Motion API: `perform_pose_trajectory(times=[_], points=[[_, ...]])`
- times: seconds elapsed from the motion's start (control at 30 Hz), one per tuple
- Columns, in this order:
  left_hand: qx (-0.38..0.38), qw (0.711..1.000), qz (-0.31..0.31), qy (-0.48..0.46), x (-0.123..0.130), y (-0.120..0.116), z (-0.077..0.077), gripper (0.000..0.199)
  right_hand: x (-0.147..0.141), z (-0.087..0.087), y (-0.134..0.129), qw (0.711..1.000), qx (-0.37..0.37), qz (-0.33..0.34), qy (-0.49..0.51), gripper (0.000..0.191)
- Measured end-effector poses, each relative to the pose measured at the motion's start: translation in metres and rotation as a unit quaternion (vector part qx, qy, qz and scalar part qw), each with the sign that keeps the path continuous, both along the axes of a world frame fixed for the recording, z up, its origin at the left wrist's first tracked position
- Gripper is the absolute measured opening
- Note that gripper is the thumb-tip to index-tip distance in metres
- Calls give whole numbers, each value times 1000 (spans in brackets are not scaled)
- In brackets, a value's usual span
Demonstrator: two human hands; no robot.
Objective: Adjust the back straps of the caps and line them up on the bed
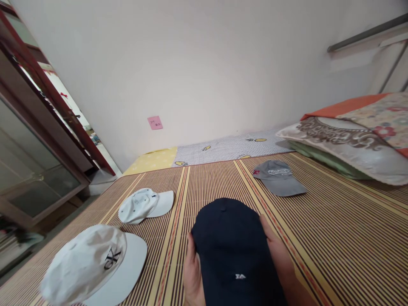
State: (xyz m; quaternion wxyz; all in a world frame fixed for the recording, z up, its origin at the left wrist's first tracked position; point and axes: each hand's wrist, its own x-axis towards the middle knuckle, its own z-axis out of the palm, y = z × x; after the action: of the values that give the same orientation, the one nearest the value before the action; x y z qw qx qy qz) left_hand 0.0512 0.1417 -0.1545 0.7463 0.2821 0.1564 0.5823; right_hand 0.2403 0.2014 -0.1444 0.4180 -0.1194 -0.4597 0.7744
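Observation:
A dark navy baseball cap is held up low in the middle of the view, its small white mark facing me. My left hand grips its left side, thumb along the edge. On the opposite side my right hand holds the cap, with part of the fingers hidden behind it. To the left lie a white cap with black lettering and, beyond it, a smaller white cap. A grey cap rests farther back on the right.
A striped bamboo mat covers the bed under the caps. Pillows are stacked at the right. A patterned sheet shows along the white wall, where a pink note is stuck. A doorway and glass-panelled door stand at the left.

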Motion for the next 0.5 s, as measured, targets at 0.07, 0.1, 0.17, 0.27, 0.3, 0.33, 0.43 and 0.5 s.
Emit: perform_pose_trajectory(times=[0.07, 0.1, 0.17, 0.27, 0.3, 0.33, 0.43, 0.5], points=[[-16, 1000, 14, 0, -2, 1, -2, 60, 0, -4, 2, 998, -42, 38, 30, 87], [-23, 1000, 18, -1, -3, 1, -3, 59, 0, -5, 3, 996, -58, 52, 42, 88], [-30, 999, 22, -1, -4, 2, -4, 55, -1, -8, 4, 994, -69, 60, 51, 89], [-44, 999, 30, 2, -4, 2, -4, 59, -3, -9, 5, 995, -64, 57, 48, 83], [-52, 998, 35, 2, -4, 1, -4, 63, -3, -9, 5, 996, -61, 54, 45, 82], [-61, 997, 40, 3, -3, 1, -4, 69, -4, -9, 5, 996, -60, 50, 41, 80], [-85, 995, 51, 16, 1, -2, -9, 86, -2, -5, 4, 998, -41, 27, 25, 72], [-90, 994, 48, 31, 4, -3, -13, 94, 1, -3, 3, 1000, -6, 3, 13, 63]])
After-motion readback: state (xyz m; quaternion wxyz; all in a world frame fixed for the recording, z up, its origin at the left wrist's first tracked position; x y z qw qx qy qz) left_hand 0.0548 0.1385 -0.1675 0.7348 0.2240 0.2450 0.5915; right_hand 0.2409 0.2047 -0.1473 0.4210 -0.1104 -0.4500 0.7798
